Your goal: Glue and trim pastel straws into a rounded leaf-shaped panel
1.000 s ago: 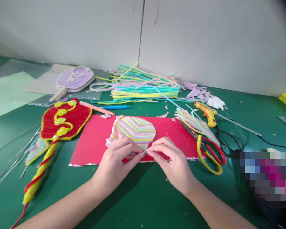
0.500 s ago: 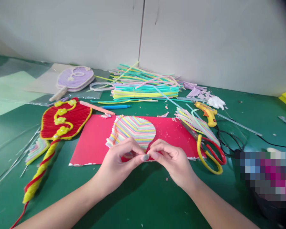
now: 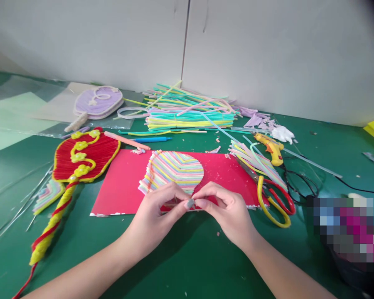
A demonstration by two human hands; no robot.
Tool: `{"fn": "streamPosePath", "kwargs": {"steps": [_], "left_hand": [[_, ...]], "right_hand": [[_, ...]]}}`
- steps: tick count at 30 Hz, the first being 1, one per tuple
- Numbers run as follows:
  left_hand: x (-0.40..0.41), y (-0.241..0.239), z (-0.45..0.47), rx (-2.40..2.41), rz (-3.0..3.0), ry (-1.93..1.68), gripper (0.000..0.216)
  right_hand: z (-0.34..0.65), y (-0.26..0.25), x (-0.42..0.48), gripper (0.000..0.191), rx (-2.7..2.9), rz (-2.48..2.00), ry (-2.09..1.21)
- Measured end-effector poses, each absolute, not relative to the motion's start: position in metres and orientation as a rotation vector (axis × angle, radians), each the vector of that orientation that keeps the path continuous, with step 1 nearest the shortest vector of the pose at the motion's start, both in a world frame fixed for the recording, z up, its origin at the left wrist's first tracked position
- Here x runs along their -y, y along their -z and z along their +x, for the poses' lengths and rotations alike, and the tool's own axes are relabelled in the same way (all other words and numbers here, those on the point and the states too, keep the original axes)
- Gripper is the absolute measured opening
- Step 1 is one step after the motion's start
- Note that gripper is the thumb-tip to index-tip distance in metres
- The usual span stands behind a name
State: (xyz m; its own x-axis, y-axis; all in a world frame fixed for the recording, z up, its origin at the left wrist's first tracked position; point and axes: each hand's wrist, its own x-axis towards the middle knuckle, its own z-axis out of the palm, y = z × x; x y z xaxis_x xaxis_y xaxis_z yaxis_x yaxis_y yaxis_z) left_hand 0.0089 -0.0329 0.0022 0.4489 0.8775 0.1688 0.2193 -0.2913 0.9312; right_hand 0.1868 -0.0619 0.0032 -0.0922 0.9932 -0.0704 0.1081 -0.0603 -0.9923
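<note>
Grey bit (image 3: 190,203) shows more than a second ago, pinched in left hand (image 3: 160,204), right hand (image 3: 227,204) close beside, its hold unclear, striped piece (image 3: 178,168) on red card (image 3: 120,182) beyond, fingerwork apparently centred on the bit.

Pipe cleaners (image 3: 190,120) lie heaped on the green tabletop (image 3: 174,265) near its far edge. Farther from that edge rest a red fan (image 3: 62,160) trimmed in yellow, a blue stick (image 3: 152,140), a red sheet (image 3: 121,178) and a yellow glue gun (image 3: 273,150).
</note>
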Motion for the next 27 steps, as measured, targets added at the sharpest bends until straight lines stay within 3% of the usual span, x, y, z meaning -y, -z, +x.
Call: {"fn": "streamPosePath", "kwargs": {"steps": [16, 27], "left_hand": [[0.0371, -0.0031, 0.0094, -1.014, 1.777, -0.885, 0.017], [0.0382, 0.0032, 0.0094, -1.0, 1.817, -0.939, 0.015]], "right_hand": [[0.1869, -0.0035, 0.0648, 0.009, 1.612, -1.207, -0.883], [0.1812, -0.0005, 0.0606, 0.018, 1.137, -1.273, -1.412]]}}
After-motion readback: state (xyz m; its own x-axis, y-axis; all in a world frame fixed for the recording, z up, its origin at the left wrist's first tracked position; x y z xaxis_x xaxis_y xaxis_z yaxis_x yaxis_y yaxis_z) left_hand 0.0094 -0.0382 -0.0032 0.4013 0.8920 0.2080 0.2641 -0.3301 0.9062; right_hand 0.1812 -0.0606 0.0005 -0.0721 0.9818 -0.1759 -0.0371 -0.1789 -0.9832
